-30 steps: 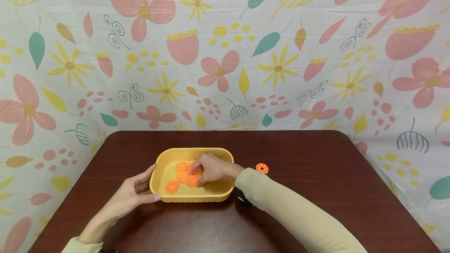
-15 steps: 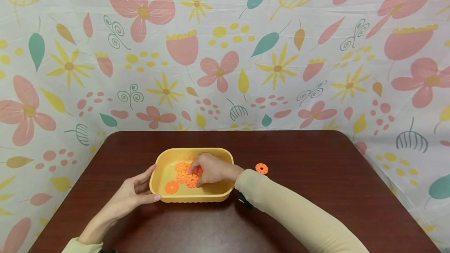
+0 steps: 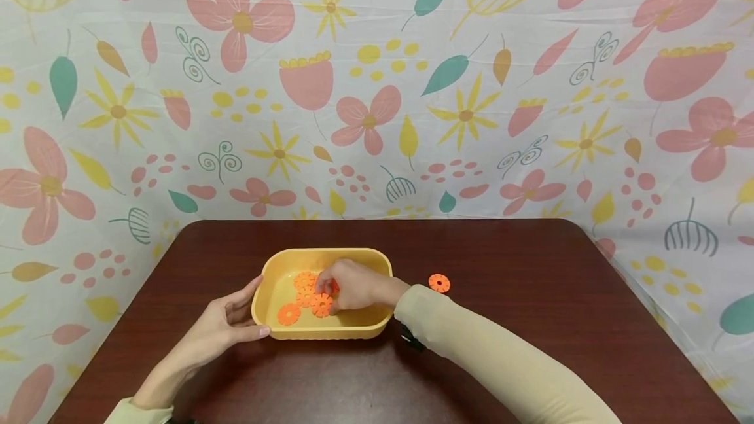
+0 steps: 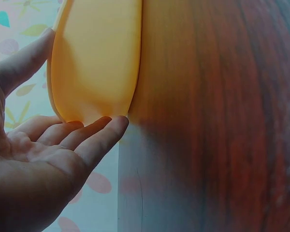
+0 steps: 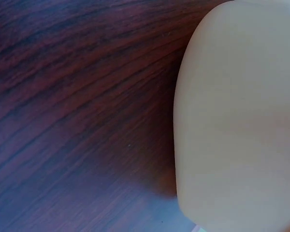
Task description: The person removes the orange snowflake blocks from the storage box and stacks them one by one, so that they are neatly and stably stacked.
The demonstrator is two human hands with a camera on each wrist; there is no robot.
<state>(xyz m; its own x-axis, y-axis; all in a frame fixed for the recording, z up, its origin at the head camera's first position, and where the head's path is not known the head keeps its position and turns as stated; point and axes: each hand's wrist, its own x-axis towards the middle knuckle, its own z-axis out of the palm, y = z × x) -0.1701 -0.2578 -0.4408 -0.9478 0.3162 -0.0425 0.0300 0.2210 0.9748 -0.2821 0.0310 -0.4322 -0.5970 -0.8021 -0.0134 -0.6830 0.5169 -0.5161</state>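
Observation:
A yellow plastic box (image 3: pixel 377 328) with rounded corners stands on the dark wooden table. My left hand (image 3: pixel 222 324) grips its left end, thumb at the near corner and fingers at the far one. In the left wrist view, those fingertips rest against the box (image 4: pixel 99 53). My right hand (image 3: pixel 353 285) reaches inside over the right end, fingers bent down and pinching at an orange disc (image 3: pixel 335 286) it largely covers. Several flat orange notched discs lie on the box floor, including a near-left one (image 3: pixel 288 313) and one by my thumb (image 3: pixel 321 305).
One loose orange disc (image 3: pixel 438 282) lies on the table (image 3: pixel 530 319), right of the box beyond my right forearm (image 3: pixel 471 339). A flower-printed cloth (image 3: pixel 377 116) hangs behind the table and at both sides. A pale rounded surface (image 5: pixel 241 116) fills the right of the right wrist view.
My right fingers have shifted very slightly left among the discs, covering a bit more of the back ones. The left hand, the box and the loose disc keep their places.

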